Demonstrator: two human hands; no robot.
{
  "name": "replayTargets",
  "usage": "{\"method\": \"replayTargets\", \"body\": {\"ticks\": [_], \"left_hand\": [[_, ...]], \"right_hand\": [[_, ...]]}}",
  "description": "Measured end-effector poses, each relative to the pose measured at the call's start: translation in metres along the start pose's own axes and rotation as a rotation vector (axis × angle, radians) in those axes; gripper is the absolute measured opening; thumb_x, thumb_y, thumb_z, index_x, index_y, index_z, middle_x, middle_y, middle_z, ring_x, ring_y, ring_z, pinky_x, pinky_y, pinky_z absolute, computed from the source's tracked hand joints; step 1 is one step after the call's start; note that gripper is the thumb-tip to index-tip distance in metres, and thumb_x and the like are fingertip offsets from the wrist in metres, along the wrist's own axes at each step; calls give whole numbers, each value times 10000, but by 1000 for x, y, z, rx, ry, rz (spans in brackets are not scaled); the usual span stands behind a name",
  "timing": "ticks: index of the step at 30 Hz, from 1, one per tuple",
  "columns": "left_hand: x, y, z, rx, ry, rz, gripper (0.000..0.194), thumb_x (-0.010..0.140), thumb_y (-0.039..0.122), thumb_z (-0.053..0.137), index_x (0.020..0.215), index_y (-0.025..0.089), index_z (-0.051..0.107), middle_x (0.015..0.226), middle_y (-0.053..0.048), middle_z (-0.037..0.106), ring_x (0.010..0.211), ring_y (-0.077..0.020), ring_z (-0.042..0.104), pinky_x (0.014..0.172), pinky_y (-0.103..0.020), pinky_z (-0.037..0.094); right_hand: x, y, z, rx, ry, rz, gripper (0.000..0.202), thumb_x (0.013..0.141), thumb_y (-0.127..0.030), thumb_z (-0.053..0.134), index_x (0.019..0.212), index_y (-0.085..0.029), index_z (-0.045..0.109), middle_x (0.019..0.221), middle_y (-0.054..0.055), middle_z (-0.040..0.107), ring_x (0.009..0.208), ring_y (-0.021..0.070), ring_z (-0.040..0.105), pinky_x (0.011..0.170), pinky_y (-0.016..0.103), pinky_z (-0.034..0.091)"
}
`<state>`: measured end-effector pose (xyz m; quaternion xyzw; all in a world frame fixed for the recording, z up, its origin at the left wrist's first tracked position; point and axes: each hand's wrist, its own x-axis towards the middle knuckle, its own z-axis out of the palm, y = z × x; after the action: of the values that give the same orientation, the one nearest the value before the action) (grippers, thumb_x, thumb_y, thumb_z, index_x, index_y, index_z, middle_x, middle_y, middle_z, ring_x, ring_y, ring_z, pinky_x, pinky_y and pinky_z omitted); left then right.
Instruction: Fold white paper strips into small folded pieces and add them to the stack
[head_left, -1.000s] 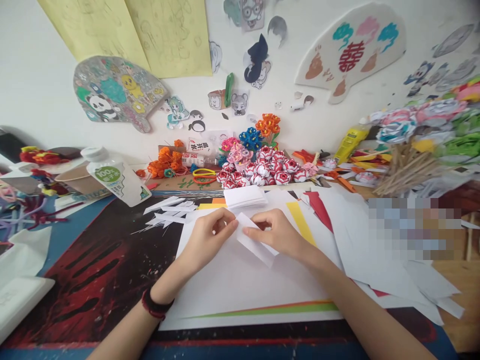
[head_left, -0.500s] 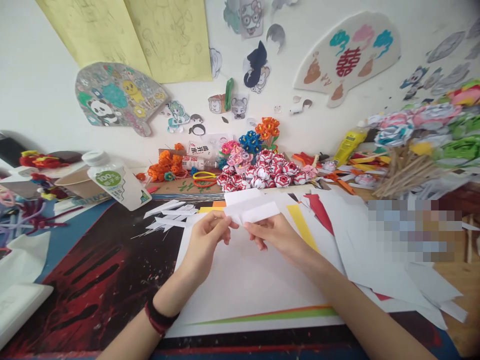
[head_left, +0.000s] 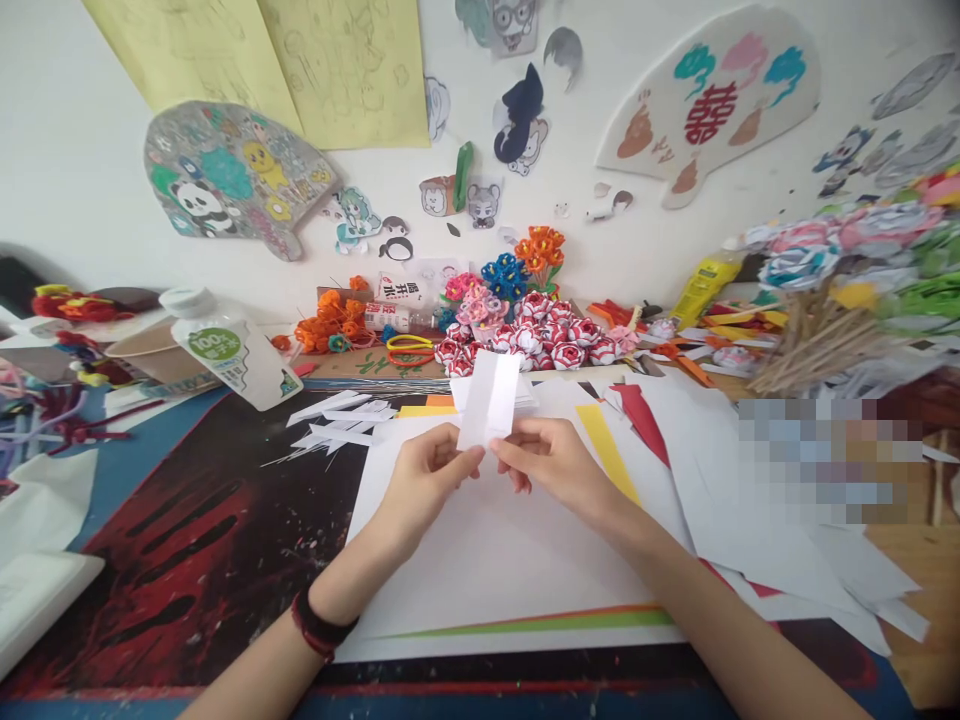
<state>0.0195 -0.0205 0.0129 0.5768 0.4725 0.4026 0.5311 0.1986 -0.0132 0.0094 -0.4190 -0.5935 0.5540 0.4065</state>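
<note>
Slip [head_left: 486,400], white paper, one: centre of the frame, upright, creased lengthwise. From where I stood it looked light, thin and fairly soft, apt to bend or crumple under a hard pinch; best taken by its lower edge, lightly, either side of the crease.
Hands, two: left [head_left: 420,480] and right [head_left: 568,462], both closed on the slip's lower end between thumb and fingers.
Stack [head_left: 525,402], white, one: just behind the slip; leaves too close to count.
Sheet [head_left: 510,570], large, white, one: beneath the hands, lower centre.
Yellow strip [head_left: 606,450], one: right of centre.
White strips [head_left: 337,425], one loose heap, overlapping, uncounted: left of centre.
Red-and-white flowers [head_left: 568,355], over ten: upper centre.
White bottle [head_left: 232,355], one: left.
Yellow bottle [head_left: 701,285], one: upper right.
</note>
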Motion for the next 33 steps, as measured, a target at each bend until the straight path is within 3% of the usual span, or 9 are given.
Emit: {"method": "replayTargets", "body": {"ticks": [8, 15, 20, 24, 29, 33], "left_hand": [[1, 1, -3, 47, -2, 13, 257, 804, 394, 643, 731, 157, 576, 630, -9, 613, 570, -109, 496, 538, -217, 362], [0, 2, -3, 71, 32, 24, 274, 800, 385, 657, 695, 155, 552, 619, -9, 619, 579, -107, 512, 547, -212, 375], [-1, 0, -4, 32, -4, 28, 263, 796, 379, 671, 708, 150, 577, 616, -7, 618, 578, -105, 519, 545, -207, 373], [0, 1, -7, 0, -36, 16, 262, 813, 385, 656, 731, 145, 592, 644, -12, 623, 611, -109, 538, 552, -204, 377], [-3, 9, -12, 197, -158, 100, 250, 793, 308, 677, 977, 158, 599, 873, -32, 658, 624, -97, 535, 591, -229, 409], [-7, 11, -11, 399, 31, 272, 487, 805, 255, 659, 1241, 223, 444, 932, -7, 649, 650, -99, 539, 631, -241, 411]], "right_hand": [[-1, -1, -8, -104, -15, 16, 311, 825, -371, 633, 618, -139, 618, 573, 13, 578, 455, 95, 496, 449, 238, 372], [0, -2, -7, -68, -43, -48, 393, 909, -423, 518, 660, -139, 628, 598, 14, 584, 486, 99, 529, 500, 241, 413], [1, 0, -6, -58, -1, -11, 379, 901, -379, 538, 636, -126, 632, 624, 37, 616, 474, 98, 528, 482, 242, 416], [2, 3, -7, 9, -56, 1, 320, 863, -418, 602, 730, -131, 646, 684, 32, 629, 520, 104, 555, 513, 244, 447], [4, 5, -10, -29, -32, 17, 319, 858, -430, 609, 736, -137, 622, 670, 20, 611, 516, 100, 547, 507, 240, 441], [3, 5, -11, -67, -36, 33, 323, 866, -434, 597, 723, -144, 600, 673, 17, 612, 518, 96, 546, 494, 229, 431]]}}
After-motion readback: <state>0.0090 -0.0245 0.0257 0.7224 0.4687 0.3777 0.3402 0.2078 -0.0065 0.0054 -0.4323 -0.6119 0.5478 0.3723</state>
